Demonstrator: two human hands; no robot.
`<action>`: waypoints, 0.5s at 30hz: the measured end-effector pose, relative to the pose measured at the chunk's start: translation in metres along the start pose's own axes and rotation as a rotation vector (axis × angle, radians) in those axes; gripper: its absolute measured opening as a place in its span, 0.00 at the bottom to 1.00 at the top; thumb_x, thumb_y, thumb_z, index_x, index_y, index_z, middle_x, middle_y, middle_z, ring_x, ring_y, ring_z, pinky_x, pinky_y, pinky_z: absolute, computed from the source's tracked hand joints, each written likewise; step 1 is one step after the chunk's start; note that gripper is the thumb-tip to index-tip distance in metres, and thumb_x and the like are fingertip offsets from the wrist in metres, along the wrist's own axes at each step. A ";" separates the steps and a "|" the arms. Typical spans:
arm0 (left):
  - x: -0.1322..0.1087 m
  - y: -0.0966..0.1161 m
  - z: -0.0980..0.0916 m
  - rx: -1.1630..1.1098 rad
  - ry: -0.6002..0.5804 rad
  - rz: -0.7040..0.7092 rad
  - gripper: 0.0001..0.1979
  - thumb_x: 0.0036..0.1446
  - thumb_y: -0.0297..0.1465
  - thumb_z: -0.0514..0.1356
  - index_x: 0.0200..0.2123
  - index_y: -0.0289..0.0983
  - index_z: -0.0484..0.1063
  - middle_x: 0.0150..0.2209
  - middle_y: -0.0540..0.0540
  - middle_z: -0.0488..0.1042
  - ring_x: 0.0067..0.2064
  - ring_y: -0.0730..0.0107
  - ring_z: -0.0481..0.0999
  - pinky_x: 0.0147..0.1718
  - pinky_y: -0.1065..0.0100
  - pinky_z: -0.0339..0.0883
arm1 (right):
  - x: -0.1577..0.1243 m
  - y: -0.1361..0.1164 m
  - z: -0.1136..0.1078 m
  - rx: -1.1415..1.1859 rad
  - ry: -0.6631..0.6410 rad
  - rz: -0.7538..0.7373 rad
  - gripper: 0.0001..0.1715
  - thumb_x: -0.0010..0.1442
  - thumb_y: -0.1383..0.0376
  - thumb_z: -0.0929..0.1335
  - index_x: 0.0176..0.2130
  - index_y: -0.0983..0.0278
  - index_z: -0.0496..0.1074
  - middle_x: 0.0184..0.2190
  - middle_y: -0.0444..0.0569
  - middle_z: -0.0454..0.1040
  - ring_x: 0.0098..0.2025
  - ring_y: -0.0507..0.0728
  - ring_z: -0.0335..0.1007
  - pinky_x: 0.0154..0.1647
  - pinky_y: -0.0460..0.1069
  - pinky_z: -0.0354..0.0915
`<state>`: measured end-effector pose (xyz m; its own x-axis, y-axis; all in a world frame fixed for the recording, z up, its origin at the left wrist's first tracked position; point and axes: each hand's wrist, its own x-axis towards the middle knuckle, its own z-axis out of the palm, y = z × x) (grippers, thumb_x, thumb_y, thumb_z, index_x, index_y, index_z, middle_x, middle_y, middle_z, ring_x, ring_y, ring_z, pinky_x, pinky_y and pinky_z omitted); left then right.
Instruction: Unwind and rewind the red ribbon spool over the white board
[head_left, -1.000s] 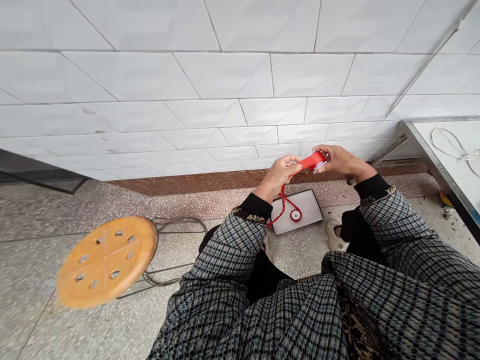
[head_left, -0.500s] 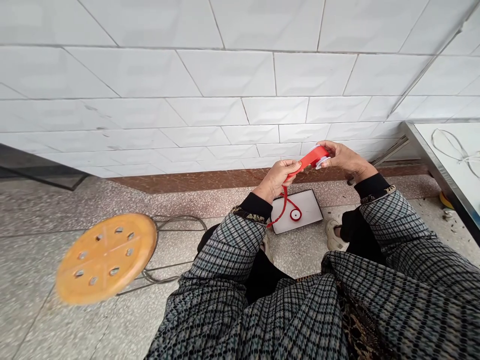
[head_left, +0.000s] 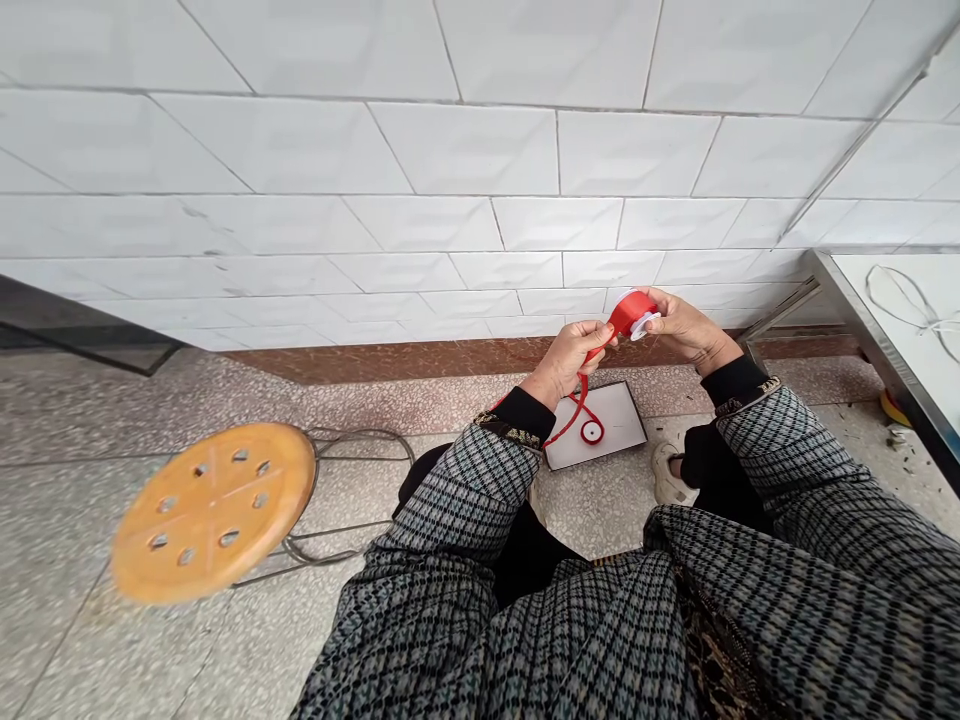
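Note:
My right hand [head_left: 684, 325] grips a spool of red ribbon [head_left: 632, 313] held up in front of the tiled wall. My left hand [head_left: 571, 356] pinches the loose red ribbon strand [head_left: 572, 407] just below the spool; the strand hangs down past my left cuff. On the floor between my feet lies a white flat box [head_left: 619, 415] with a second small red ribbon roll [head_left: 592, 432] on it.
A round orange stool [head_left: 214, 508] with a wire frame stands at my left. A metal-edged white table [head_left: 892, 310] with a white cord on it is at the right. My shoe [head_left: 666, 473] rests beside the box. A white tiled wall [head_left: 450, 200] faces me.
Both hands have drawn closer together and slightly higher. The spool has tilted more upright in my right hand, and the stretch of ribbon between the hands has shortened.

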<state>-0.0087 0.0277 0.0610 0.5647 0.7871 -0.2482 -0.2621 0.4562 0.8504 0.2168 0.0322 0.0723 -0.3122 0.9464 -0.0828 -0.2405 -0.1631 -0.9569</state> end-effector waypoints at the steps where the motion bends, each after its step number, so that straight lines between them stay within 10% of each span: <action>1: 0.000 0.000 0.001 -0.019 0.020 0.004 0.18 0.59 0.40 0.74 0.31 0.35 0.72 0.19 0.60 0.56 0.17 0.87 0.47 0.18 0.76 0.36 | 0.000 0.002 0.000 0.019 -0.009 -0.004 0.43 0.34 0.53 0.90 0.46 0.61 0.78 0.36 0.42 0.79 0.35 0.52 0.71 0.40 0.47 0.68; 8: 0.000 -0.002 0.007 -0.102 0.036 0.110 0.22 0.57 0.36 0.74 0.52 0.40 0.73 0.18 0.63 0.57 0.16 0.82 0.49 0.18 0.75 0.38 | 0.003 0.014 0.006 0.151 0.023 -0.013 0.45 0.35 0.52 0.90 0.49 0.59 0.78 0.38 0.43 0.81 0.37 0.53 0.73 0.41 0.46 0.70; 15: 0.002 -0.003 0.004 -0.152 -0.055 0.056 0.23 0.55 0.36 0.76 0.50 0.39 0.73 0.21 0.62 0.59 0.17 0.84 0.49 0.19 0.74 0.36 | 0.007 0.028 0.011 0.207 0.009 -0.029 0.49 0.35 0.50 0.90 0.53 0.58 0.77 0.40 0.44 0.82 0.40 0.54 0.75 0.46 0.47 0.73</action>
<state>-0.0042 0.0264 0.0600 0.5867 0.7910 -0.1735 -0.4074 0.4734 0.7810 0.1974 0.0308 0.0483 -0.2944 0.9538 -0.0595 -0.4331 -0.1886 -0.8814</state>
